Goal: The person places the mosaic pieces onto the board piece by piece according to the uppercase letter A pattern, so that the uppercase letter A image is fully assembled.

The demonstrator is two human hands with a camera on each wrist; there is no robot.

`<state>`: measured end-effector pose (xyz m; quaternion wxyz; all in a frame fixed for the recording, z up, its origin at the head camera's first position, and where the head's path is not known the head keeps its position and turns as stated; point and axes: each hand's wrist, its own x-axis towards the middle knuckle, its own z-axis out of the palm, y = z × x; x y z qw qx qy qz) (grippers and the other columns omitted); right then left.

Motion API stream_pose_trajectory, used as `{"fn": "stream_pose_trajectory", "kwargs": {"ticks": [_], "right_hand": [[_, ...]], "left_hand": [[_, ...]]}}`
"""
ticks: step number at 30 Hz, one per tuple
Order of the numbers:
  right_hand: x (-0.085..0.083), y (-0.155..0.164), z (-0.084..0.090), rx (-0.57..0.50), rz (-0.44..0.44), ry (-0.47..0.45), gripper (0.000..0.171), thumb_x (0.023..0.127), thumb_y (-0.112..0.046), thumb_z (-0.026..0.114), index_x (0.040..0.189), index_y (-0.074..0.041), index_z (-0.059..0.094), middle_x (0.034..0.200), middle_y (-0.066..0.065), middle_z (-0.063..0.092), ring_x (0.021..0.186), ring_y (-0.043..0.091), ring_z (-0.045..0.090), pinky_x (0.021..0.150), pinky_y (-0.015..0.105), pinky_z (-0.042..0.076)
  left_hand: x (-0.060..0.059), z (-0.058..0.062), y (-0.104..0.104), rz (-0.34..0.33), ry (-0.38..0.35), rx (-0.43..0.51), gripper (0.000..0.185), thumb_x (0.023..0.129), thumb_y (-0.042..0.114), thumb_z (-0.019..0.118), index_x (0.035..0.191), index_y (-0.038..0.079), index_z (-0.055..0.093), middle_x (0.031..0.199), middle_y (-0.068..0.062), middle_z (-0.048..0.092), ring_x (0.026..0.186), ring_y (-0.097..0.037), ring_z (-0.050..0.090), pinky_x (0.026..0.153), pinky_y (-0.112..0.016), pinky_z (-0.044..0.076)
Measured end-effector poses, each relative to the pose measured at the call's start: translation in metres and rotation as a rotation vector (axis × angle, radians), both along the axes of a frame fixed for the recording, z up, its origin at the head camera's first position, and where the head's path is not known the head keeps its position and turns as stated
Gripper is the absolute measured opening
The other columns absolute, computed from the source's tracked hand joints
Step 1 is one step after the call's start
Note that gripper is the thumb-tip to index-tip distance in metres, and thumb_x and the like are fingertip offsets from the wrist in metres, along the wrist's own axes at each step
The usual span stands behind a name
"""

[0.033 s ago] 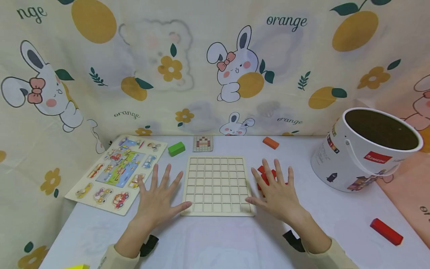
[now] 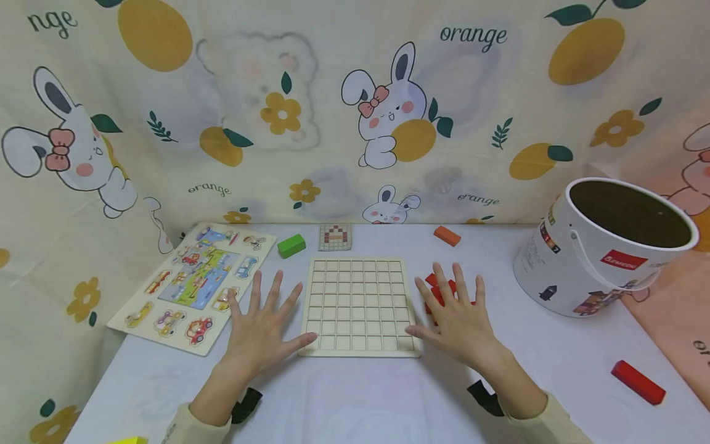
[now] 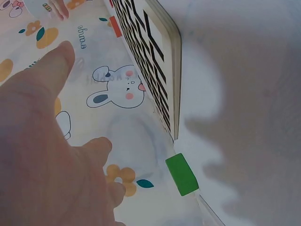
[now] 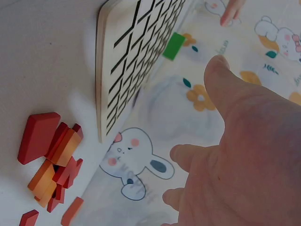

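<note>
Both hands lie flat with fingers spread, grip on nothing, the left hand (image 2: 259, 333) and right hand (image 2: 457, 324) flanking the empty grid board (image 2: 357, 306) mid-table, so this looks like the start, and next calls for picking a block from the red pile (image 4: 51, 160).

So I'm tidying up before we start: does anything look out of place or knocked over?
Yes: the white bucket leans over at the table's right, and blocks lie scattered, green, orange, red.
</note>
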<state>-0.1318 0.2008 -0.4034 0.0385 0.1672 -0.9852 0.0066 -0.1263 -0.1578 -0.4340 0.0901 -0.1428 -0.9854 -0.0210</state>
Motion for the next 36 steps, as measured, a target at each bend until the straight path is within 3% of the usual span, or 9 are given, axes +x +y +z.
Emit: {"fn": "stream_pose_trajectory", "kwargs": {"ticks": [6, 10, 12, 14, 16, 20, 22, 28, 36], "right_hand": [[-0.003, 0.002, 0.001, -0.018, -0.011, -0.009, 0.091, 0.087, -0.069, 0.057, 0.157, -0.016, 0.031, 0.165, 0.021, 0.009, 0.148, 0.047, -0.002, 0.110, 0.072, -0.004], [-0.012, 0.017, 0.002, -0.075, -0.050, -0.073, 0.086, 0.090, -0.059, 0.061, 0.157, -0.014, 0.029, 0.163, 0.024, 0.011, 0.147, 0.051, 0.001, 0.108, 0.074, -0.004], [-0.020, 0.029, 0.002, -0.121, -0.070, -0.114, 0.084, 0.091, -0.051, 0.065, 0.156, -0.011, 0.030, 0.161, 0.027, 0.015, 0.145, 0.053, 0.006, 0.107, 0.075, -0.002], [-0.028, 0.043, 0.000, -0.177, -0.075, -0.151, 0.082, 0.090, -0.042, 0.070, 0.154, -0.007, 0.032, 0.157, 0.031, 0.024, 0.143, 0.054, 0.015, 0.106, 0.077, 0.005], [-0.036, 0.058, -0.002, -0.236, -0.064, -0.191, 0.079, 0.088, -0.034, 0.074, 0.150, -0.002, 0.038, 0.150, 0.033, 0.036, 0.136, 0.055, 0.030, 0.103, 0.076, 0.020], [-0.046, 0.090, -0.009, -0.391, -0.023, -0.302, 0.061, 0.086, -0.020, 0.078, 0.136, 0.003, 0.051, 0.126, 0.031, 0.052, 0.114, 0.049, 0.050, 0.089, 0.065, 0.047], [-0.049, 0.104, -0.014, -0.477, -0.011, -0.361, 0.051, 0.085, -0.014, 0.078, 0.128, 0.003, 0.056, 0.117, 0.025, 0.055, 0.106, 0.042, 0.053, 0.085, 0.054, 0.052], [-0.055, 0.126, -0.031, -0.607, 0.048, -0.380, 0.031, 0.085, -0.006, 0.077, 0.113, -0.001, 0.066, 0.104, 0.013, 0.056, 0.090, 0.025, 0.051, 0.072, 0.026, 0.048], [-0.059, 0.129, -0.039, -0.620, 0.027, -0.364, 0.020, 0.085, -0.004, 0.077, 0.102, -0.003, 0.067, 0.094, 0.008, 0.055, 0.085, 0.022, 0.049, 0.067, 0.022, 0.048]], "left_hand": [[-0.001, -0.001, -0.001, -0.012, -0.019, 0.039, 0.091, 0.083, 0.078, 0.052, 0.156, 0.025, 0.034, 0.165, -0.014, 0.015, 0.149, -0.047, 0.002, 0.104, -0.080, 0.002], [-0.004, -0.004, -0.003, -0.092, -0.129, 0.192, 0.085, 0.089, 0.062, 0.062, 0.156, 0.019, 0.033, 0.163, -0.018, 0.022, 0.148, -0.046, 0.013, 0.105, -0.078, 0.008], [-0.007, -0.008, -0.005, -0.145, -0.190, 0.271, 0.083, 0.089, 0.054, 0.067, 0.154, 0.013, 0.036, 0.159, -0.020, 0.030, 0.145, -0.045, 0.024, 0.105, -0.076, 0.017], [-0.011, -0.013, -0.008, -0.186, -0.237, 0.322, 0.080, 0.088, 0.048, 0.071, 0.151, 0.009, 0.041, 0.156, -0.021, 0.037, 0.142, -0.043, 0.032, 0.105, -0.073, 0.024], [-0.015, -0.019, -0.011, -0.210, -0.258, 0.340, 0.078, 0.087, 0.045, 0.074, 0.148, 0.007, 0.045, 0.153, -0.020, 0.040, 0.140, -0.040, 0.037, 0.105, -0.069, 0.029], [-0.021, -0.028, -0.018, -0.234, -0.271, 0.360, 0.075, 0.085, 0.045, 0.076, 0.145, 0.010, 0.050, 0.154, -0.017, 0.041, 0.140, -0.037, 0.036, 0.108, -0.065, 0.027], [-0.023, -0.032, -0.021, -0.248, -0.269, 0.380, 0.073, 0.084, 0.046, 0.077, 0.144, 0.012, 0.052, 0.154, -0.016, 0.040, 0.141, -0.037, 0.035, 0.109, -0.065, 0.025], [-0.027, -0.040, -0.025, -0.274, -0.264, 0.453, 0.071, 0.082, 0.049, 0.077, 0.142, 0.017, 0.056, 0.154, -0.017, 0.039, 0.141, -0.040, 0.032, 0.111, -0.066, 0.019], [-0.031, -0.045, -0.026, -0.307, -0.257, 0.491, 0.070, 0.083, 0.052, 0.075, 0.141, 0.019, 0.057, 0.155, -0.016, 0.038, 0.141, -0.041, 0.030, 0.110, -0.067, 0.017]]}}
